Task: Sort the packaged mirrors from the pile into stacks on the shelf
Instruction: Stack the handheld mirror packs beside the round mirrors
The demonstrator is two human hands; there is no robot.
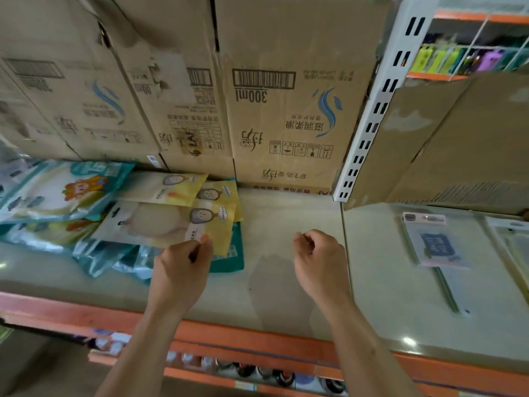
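The left grip (pixel 183 262) is pinching the near edge of the top mirror pack (pixel 154 222) on the pile (pixel 57 193) at the shelf (pixel 286 219); it is looking light, slippery and fragile. The right grip (pixel 317 253) is hovering, loosely curled and empty.

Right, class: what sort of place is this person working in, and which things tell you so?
Probably a shop: an orange-edged shelf, a slotted metal upright, barcoded cartons and packaged mirrors.

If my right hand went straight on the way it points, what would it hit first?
Right hand likely crosses the pale shelf, then meets the brown cardboard box printed 300ml; depth uncertain.
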